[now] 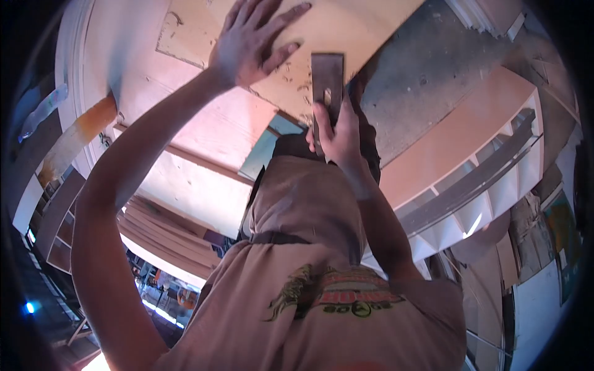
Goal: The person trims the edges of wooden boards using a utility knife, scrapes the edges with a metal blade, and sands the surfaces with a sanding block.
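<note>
My right hand grips the lower part of a dark, flat metal plane iron, with the thumb along its face. The iron has a slot in its middle and points away from me, overlapping the near part of a pale wooden board. My left hand lies over the board to the left of the iron, its fingers spread and holding nothing. Small dark curled shavings are scattered on the board between my two hands and along its left edge.
To the right is a grey floor, with a long wooden cabinet frame divided into compartments. Lighter panels lie on the left, above stacked boards. Stacked white strips stand at the top right.
</note>
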Tool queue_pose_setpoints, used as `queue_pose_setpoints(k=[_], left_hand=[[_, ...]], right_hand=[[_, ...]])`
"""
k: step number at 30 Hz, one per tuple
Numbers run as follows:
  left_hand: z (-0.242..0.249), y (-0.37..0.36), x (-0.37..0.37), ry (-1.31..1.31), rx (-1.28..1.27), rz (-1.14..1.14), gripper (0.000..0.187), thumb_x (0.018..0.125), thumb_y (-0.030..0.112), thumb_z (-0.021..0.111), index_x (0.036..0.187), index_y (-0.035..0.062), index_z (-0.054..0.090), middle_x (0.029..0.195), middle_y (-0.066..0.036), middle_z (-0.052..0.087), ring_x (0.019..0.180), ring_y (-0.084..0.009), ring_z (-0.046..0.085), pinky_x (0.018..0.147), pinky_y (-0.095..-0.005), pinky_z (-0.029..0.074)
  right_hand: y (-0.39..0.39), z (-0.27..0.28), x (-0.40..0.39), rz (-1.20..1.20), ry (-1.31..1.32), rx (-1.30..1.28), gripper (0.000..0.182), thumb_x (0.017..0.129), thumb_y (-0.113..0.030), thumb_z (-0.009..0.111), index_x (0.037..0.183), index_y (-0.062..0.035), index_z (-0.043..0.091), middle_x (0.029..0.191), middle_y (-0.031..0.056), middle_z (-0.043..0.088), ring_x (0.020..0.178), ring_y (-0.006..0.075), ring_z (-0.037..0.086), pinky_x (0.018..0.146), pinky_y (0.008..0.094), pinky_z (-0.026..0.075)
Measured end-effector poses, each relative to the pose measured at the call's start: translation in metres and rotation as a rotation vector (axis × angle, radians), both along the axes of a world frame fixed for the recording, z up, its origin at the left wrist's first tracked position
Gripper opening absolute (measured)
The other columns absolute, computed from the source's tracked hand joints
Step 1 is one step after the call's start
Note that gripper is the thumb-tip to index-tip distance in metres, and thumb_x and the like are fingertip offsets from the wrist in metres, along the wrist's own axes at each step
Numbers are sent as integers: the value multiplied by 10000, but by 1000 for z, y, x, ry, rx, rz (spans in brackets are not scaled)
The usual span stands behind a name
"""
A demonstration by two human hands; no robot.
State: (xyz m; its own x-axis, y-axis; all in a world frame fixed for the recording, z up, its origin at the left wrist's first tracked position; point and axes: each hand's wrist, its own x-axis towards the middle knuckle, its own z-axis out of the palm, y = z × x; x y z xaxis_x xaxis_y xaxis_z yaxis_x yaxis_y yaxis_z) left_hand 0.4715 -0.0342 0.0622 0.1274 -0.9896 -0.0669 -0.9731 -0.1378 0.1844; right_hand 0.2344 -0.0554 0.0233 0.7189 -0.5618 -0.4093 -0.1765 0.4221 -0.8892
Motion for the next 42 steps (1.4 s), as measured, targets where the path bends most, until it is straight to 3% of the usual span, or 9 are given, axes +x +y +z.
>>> queue_pose_setpoints(k=[2,11,14,15,20,22,32,40,42], left_hand=[[0,1,-3,30,39,-10,629,899,486,451,1446,217,297,1501,-210,205,1376,-409,207,1094,-576,179],[2,3,0,75,33,-6,621,893,481,468,1436,214,328,1492,-212,228,1368,-414,226,1087,-583,189],[2,4,-2,82,23,-13,625,893,479,474,1435,201,333,1490,-213,236,1368,-411,230,1084,-574,204],[2,2,1,62,16,-11,627,897,480,471,1435,188,335,1488,-215,241,1369,-405,231,1084,-562,215],[-15,19,3,205,-179,-254,657,809,576,568,1334,189,489,1453,-134,356,1337,-332,333,1087,-503,252],[0,26,-20,325,-68,-516,690,683,621,677,1193,164,597,1390,-98,452,1275,-293,432,1063,-474,331],[-4,33,-57,430,-149,-320,591,572,483,808,1007,113,656,1255,-57,570,1155,-290,528,954,-457,418],[-4,0,-29,398,-199,-278,200,870,239,620,987,82,659,1046,-17,664,1074,-290,570,907,-392,440],[-3,-52,-2,417,-206,-139,393,883,381,583,1164,107,606,1234,-118,575,1197,-345,476,999,-450,361]], right_hand=[[-1,5,-14,8,-9,-8,521,932,-106,539,1357,32,271,647,69,573,423,101,551,337,243,438],[-11,27,-33,-114,52,228,256,918,-34,505,1145,0,392,744,85,558,514,109,560,403,258,475],[-50,37,-67,-19,185,-75,313,856,53,479,1154,-17,417,955,98,513,690,130,547,550,274,482],[-67,34,-79,93,352,-330,397,875,21,527,1242,-43,391,734,42,520,608,103,539,561,249,462],[-137,75,-116,39,576,-828,119,816,-82,690,899,-12,643,758,79,647,683,150,618,632,279,482],[-148,76,-122,106,653,-786,137,836,-124,676,901,-8,647,736,67,633,666,132,612,638,274,486],[-115,37,-81,-304,291,-232,321,982,-264,476,1006,-8,668,580,-15,506,492,33,449,462,188,353],[-97,16,-16,-850,41,60,309,964,-298,500,937,-45,675,561,-48,421,404,37,311,344,213,308],[-97,11,0,-950,71,92,281,949,-306,529,970,-60,663,595,-44,436,427,36,325,339,211,324]])
